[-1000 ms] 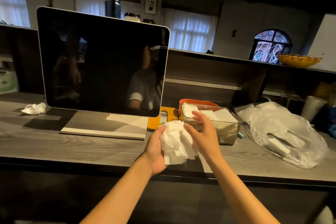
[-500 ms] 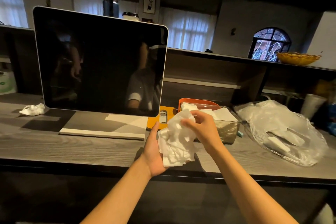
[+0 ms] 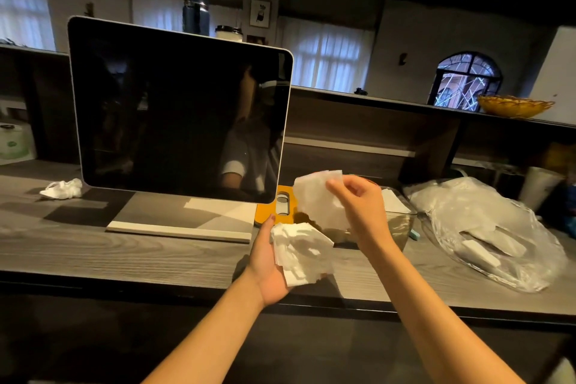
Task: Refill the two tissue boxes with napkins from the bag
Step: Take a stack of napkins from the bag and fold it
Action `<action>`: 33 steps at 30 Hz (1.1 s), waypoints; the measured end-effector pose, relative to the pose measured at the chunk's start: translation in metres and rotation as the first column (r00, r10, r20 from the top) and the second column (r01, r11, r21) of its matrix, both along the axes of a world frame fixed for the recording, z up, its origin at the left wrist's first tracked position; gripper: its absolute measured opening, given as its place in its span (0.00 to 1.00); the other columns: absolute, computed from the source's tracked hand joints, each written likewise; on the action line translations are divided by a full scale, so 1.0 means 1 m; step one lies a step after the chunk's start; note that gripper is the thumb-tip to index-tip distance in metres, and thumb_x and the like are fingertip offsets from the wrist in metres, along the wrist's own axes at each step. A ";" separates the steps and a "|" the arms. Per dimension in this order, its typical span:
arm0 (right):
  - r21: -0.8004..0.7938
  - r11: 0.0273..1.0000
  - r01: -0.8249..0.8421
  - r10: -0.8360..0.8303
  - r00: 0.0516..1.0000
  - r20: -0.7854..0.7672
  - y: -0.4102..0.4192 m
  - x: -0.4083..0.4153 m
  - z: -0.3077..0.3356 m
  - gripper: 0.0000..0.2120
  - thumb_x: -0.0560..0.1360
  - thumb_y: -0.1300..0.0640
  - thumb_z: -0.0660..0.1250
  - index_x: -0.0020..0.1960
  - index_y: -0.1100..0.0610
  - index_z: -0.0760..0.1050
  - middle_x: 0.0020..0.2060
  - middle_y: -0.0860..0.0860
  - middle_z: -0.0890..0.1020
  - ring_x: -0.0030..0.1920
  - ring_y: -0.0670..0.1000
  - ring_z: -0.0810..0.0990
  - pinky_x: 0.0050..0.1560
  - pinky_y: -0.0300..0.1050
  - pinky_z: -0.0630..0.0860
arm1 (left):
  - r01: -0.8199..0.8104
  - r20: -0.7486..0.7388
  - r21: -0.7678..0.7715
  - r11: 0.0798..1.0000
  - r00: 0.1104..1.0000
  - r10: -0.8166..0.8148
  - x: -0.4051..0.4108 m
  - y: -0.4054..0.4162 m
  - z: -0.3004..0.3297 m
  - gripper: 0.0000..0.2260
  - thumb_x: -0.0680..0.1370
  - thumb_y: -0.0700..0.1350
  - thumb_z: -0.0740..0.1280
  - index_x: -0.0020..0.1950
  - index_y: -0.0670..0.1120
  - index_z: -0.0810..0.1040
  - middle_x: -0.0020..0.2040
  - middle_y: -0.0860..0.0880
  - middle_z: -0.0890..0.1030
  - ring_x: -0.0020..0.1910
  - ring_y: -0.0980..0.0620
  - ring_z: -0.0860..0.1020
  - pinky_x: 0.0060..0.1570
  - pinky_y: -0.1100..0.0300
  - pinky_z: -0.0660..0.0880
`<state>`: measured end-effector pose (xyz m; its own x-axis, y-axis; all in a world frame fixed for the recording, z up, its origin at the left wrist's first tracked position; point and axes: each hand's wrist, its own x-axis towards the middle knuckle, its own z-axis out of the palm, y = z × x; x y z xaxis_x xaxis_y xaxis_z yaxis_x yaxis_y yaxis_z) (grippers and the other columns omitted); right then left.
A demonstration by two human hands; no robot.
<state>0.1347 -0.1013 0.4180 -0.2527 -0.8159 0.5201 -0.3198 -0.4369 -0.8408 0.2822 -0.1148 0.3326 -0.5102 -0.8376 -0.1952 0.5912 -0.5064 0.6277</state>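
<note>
My left hand [image 3: 268,265] holds a loose stack of white napkins [image 3: 300,254] just above the counter's front part. My right hand [image 3: 360,207] pinches a single white napkin [image 3: 318,196] lifted above the stack, in front of the clear tissue box [image 3: 402,221]. That box holds some napkins, and an orange box behind it is mostly hidden by my right hand. An orange lid [image 3: 276,206] lies left of the boxes. The clear plastic bag [image 3: 486,227] with a few napkins inside lies on the counter to the right.
A large dark screen [image 3: 180,115] on a flat stand fills the left middle of the grey wooden counter [image 3: 93,246]. A crumpled white napkin [image 3: 62,188] lies at far left. A raised shelf behind carries a yellow bowl [image 3: 514,106]. A cup [image 3: 539,184] stands behind the bag.
My right hand has pulled one napkin off the stack and raised it up and to the right. My left hand stayed in place with the rest of the stack.
</note>
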 end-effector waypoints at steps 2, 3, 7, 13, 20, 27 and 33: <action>-0.016 1.000 0.013 -0.011 0.992 0.125 0.003 0.001 0.013 0.03 0.77 0.54 0.69 0.48 0.52 0.80 0.43 0.46 0.81 0.43 0.48 0.81 0.35 0.37 0.79 | -0.021 0.000 0.019 1.000 1.000 0.021 0.001 0.000 -0.001 0.32 0.77 0.69 0.57 0.69 0.48 0.76 0.61 0.38 0.81 0.62 0.35 0.78 0.58 0.38 0.76; 0.004 1.000 -0.008 0.007 0.976 0.216 0.005 0.001 0.018 0.05 0.78 0.54 0.68 0.50 0.54 0.80 0.43 0.48 0.82 0.43 0.49 0.82 0.35 0.40 0.80 | -0.030 -0.014 0.030 0.999 0.999 0.030 0.002 0.001 -0.001 0.31 0.77 0.69 0.57 0.69 0.48 0.76 0.61 0.38 0.82 0.61 0.35 0.78 0.55 0.39 0.78; 0.250 0.964 -0.090 -0.024 0.908 0.419 0.005 0.010 0.001 0.06 0.80 0.54 0.65 0.48 0.54 0.79 0.42 0.51 0.81 0.43 0.50 0.81 0.41 0.45 0.80 | -0.070 -0.038 -0.010 0.998 0.997 0.069 -0.002 0.003 -0.003 0.29 0.77 0.70 0.57 0.67 0.51 0.78 0.60 0.40 0.83 0.59 0.38 0.79 0.50 0.44 0.79; 0.358 0.913 0.197 -0.308 0.907 0.287 -0.011 0.036 -0.070 0.09 0.79 0.52 0.65 0.57 0.53 0.76 0.49 0.49 0.81 0.48 0.48 0.80 0.45 0.45 0.79 | -0.159 -0.021 -0.088 0.983 0.987 0.158 -0.015 0.021 0.006 0.18 0.80 0.54 0.64 0.66 0.48 0.77 0.58 0.41 0.84 0.58 0.41 0.82 0.56 0.44 0.78; 0.311 0.939 0.148 -0.231 0.940 0.250 -0.002 0.032 -0.057 0.10 0.81 0.51 0.62 0.58 0.54 0.76 0.52 0.48 0.78 0.48 0.44 0.75 0.40 0.36 0.71 | -0.333 0.170 -0.119 0.935 0.921 0.350 -0.013 0.010 0.001 0.14 0.80 0.43 0.68 0.65 0.50 0.76 0.57 0.42 0.83 0.55 0.39 0.82 0.55 0.39 0.79; 0.482 0.867 -0.128 -0.039 0.946 0.322 0.007 0.025 -0.039 0.08 0.77 0.50 0.68 0.53 0.52 0.75 0.45 0.46 0.79 0.46 0.48 0.80 0.40 0.41 0.77 | -0.171 0.156 -0.180 0.969 0.967 0.200 0.000 0.014 0.010 0.11 0.80 0.45 0.67 0.62 0.51 0.77 0.54 0.42 0.85 0.54 0.39 0.82 0.51 0.44 0.80; 0.184 0.981 0.065 -0.098 0.980 0.174 0.008 0.022 -0.037 0.08 0.76 0.58 0.71 0.42 0.47 0.77 0.40 0.43 0.80 0.42 0.45 0.80 0.34 0.30 0.73 | -0.076 0.025 -0.115 0.990 0.997 0.080 0.007 0.017 0.017 0.18 0.81 0.55 0.61 0.65 0.47 0.78 0.56 0.39 0.84 0.55 0.39 0.81 0.55 0.44 0.77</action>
